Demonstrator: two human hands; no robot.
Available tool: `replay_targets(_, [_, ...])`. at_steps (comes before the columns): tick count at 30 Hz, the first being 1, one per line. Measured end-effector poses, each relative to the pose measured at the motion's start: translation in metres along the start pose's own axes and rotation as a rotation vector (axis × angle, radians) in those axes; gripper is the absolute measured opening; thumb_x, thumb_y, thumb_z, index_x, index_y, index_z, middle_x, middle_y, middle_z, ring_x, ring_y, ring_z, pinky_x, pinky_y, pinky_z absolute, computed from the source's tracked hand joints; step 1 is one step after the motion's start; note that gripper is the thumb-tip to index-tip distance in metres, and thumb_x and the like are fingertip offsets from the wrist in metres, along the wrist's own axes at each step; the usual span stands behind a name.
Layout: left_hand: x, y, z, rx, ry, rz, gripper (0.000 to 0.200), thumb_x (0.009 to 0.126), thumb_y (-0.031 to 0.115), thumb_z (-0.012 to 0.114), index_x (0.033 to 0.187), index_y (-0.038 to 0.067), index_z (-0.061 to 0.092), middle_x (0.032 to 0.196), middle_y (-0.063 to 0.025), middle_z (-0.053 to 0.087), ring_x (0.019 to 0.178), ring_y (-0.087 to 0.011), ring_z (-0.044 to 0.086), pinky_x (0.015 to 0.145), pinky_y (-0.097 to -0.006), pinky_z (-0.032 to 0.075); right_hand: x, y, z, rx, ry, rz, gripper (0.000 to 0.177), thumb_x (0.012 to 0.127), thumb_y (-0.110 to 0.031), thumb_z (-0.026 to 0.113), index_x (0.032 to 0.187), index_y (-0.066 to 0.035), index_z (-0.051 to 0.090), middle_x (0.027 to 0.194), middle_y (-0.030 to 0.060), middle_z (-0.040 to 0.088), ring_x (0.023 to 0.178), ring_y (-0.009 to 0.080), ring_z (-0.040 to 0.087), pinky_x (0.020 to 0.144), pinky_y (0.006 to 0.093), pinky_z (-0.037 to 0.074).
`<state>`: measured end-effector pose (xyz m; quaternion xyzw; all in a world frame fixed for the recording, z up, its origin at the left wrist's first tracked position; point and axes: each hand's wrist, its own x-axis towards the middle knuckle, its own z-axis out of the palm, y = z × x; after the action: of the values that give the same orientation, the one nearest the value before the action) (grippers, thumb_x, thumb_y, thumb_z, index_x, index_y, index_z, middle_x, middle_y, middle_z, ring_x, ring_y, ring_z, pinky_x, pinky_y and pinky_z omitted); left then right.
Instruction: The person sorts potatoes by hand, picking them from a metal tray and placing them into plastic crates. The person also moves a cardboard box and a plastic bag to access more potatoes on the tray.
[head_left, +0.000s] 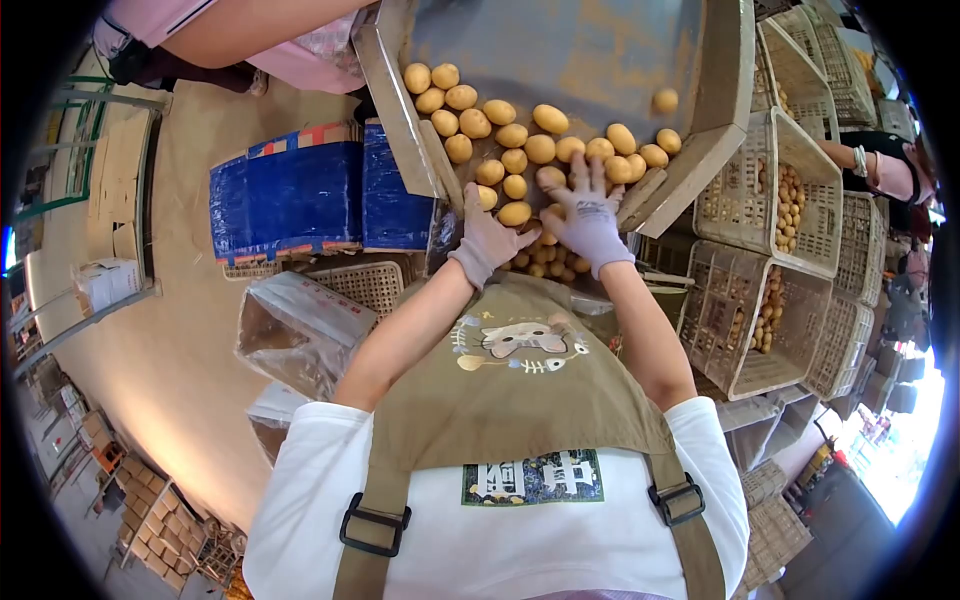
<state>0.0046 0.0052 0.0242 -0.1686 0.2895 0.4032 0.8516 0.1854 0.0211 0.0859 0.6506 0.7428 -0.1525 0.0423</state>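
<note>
Yellow potatoes (pixel 540 149) lie across the lower end of a metal chute (pixel 520 50) with worn side boards. My left hand (pixel 487 238), in a pale glove, is at the left side of the chute's mouth, fingers stretched and thumb out beside a potato (pixel 514 213). In a matching glove, my right hand (pixel 590 218) reaches over the potatoes with its fingers spread, the fingertips touching or just above some of them. Neither hand grips a potato that I can see. Below the chute's mouth, smaller-looking potatoes (pixel 545 262) gather between my wrists and apron, partly hidden.
Plastic crates (pixel 712 310) with potatoes stand stacked at the right. At the left are a blue-covered box (pixel 290 195), a plastic-lined crate (pixel 300 325) and the floor (pixel 190 290). Another person's arm (pixel 240 25) reaches in at the top left; a further person (pixel 895 172) is far right.
</note>
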Motion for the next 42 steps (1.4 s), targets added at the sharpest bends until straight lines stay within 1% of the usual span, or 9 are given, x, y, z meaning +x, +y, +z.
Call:
replay_targets(6, [0.005, -0.007, 0.005, -0.076, -0.054, -0.082, 0.099, 0.086, 0.084, 0.033, 0.159, 0.018, 0.024, 0.162, -0.011, 0.031, 0.147, -0.0364, 0.031, 0.116, -0.065, 0.026, 0.001, 0.004, 0.017, 0.089, 0.112, -0.004, 0.044, 0.085, -0.034, 0.067, 0.129, -0.028, 0.065, 0.158, 0.0184, 0.036, 0.147, 0.0385, 0.032, 0.107, 0.0793, 0.018])
replay_targets(7, [0.006, -0.01, 0.006, -0.043, -0.104, -0.08, 0.099, 0.085, 0.085, 0.031, 0.159, 0.019, 0.023, 0.162, -0.0111, 0.032, 0.147, -0.0366, 0.032, 0.115, -0.0644, 0.028, 0.004, -0.008, 0.013, 0.051, 0.285, -0.037, 0.037, 0.086, -0.03, 0.067, 0.122, -0.022, 0.067, 0.141, 0.0164, 0.053, 0.132, 0.0352, 0.05, 0.103, 0.0677, 0.035])
replay_targets(10, [0.017, -0.018, 0.0, 0.011, -0.003, -0.054, 0.104, 0.082, 0.089, 0.031, 0.157, 0.017, 0.029, 0.156, -0.0123, 0.039, 0.139, -0.0352, 0.042, 0.107, -0.0575, 0.041, 0.017, -0.035, -0.005, 0.221, 0.257, -0.274, 0.03, 0.085, -0.021, 0.066, 0.114, -0.014, 0.069, 0.115, 0.0111, 0.066, 0.104, 0.0325, 0.063, 0.096, 0.0446, 0.045])
replay_targets(13, [0.014, -0.013, -0.002, -0.012, -0.023, -0.073, 0.103, 0.083, 0.089, 0.031, 0.154, 0.015, 0.032, 0.15, -0.0139, 0.045, 0.135, -0.034, 0.047, 0.106, -0.0543, 0.043, 0.015, -0.036, 0.002, 0.209, 0.342, -0.346, 0.021, 0.083, -0.021, 0.066, 0.103, -0.014, 0.068, 0.101, 0.0071, 0.066, 0.099, 0.0296, 0.063, 0.092, 0.0468, 0.045])
replay_targets(17, [0.01, -0.006, -0.002, -0.04, -0.181, -0.099, 0.088, 0.09, 0.078, 0.031, 0.154, 0.018, 0.033, 0.156, -0.011, 0.039, 0.138, -0.0361, 0.044, 0.11, -0.0609, 0.038, -0.012, 0.0, -0.002, 0.125, 0.282, -0.214, 0.019, 0.087, -0.024, 0.065, 0.101, -0.012, 0.068, 0.101, 0.0077, 0.068, 0.096, 0.0299, 0.063, 0.09, 0.0462, 0.046])
replay_targets(19, [0.012, -0.009, -0.005, -0.038, -0.121, -0.092, 0.089, 0.09, 0.078, 0.031, 0.156, 0.017, 0.03, 0.159, -0.0123, 0.035, 0.14, -0.0388, 0.041, 0.112, -0.0649, 0.034, -0.013, 0.01, -0.008, 0.056, -0.234, -0.064, 0.031, 0.087, -0.03, 0.064, 0.114, -0.014, 0.068, 0.111, 0.0096, 0.066, 0.109, 0.0309, 0.06, 0.1, 0.0502, 0.042])
replay_targets(22, [0.016, -0.011, -0.008, -0.006, -0.21, -0.08, 0.093, 0.089, 0.081, 0.032, 0.158, 0.019, 0.026, 0.161, -0.0106, 0.033, 0.144, -0.0392, 0.036, 0.113, -0.0667, 0.03, -0.014, 0.011, -0.005, -0.127, 0.326, -0.09, 0.047, 0.087, -0.034, 0.064, 0.131, -0.016, 0.061, 0.126, 0.012, 0.062, 0.126, 0.0332, 0.052, 0.11, 0.0577, 0.031])
replay_targets(29, [0.011, -0.01, -0.005, -0.093, -0.114, -0.091, 0.088, 0.091, 0.077, 0.031, 0.157, 0.018, 0.031, 0.16, -0.0101, 0.034, 0.145, -0.0415, 0.033, 0.116, -0.0662, 0.023, -0.028, 0.025, 0.015, -0.094, 0.056, -0.157, 0.064, 0.087, -0.034, 0.064, 0.147, -0.018, 0.049, 0.137, 0.0158, 0.058, 0.13, 0.0364, 0.051, 0.117, 0.0596, 0.023])
replay_targets(42, [0.009, -0.008, -0.006, -0.083, -0.092, -0.083, 0.089, 0.09, 0.078, 0.031, 0.156, 0.018, 0.032, 0.16, -0.0097, 0.034, 0.145, -0.0419, 0.032, 0.117, -0.0658, 0.022, -0.029, 0.018, 0.011, -0.087, 0.06, -0.13, 0.063, 0.087, -0.033, 0.065, 0.146, -0.017, 0.049, 0.133, 0.0132, 0.061, 0.127, 0.0339, 0.053, 0.121, 0.057, 0.02])
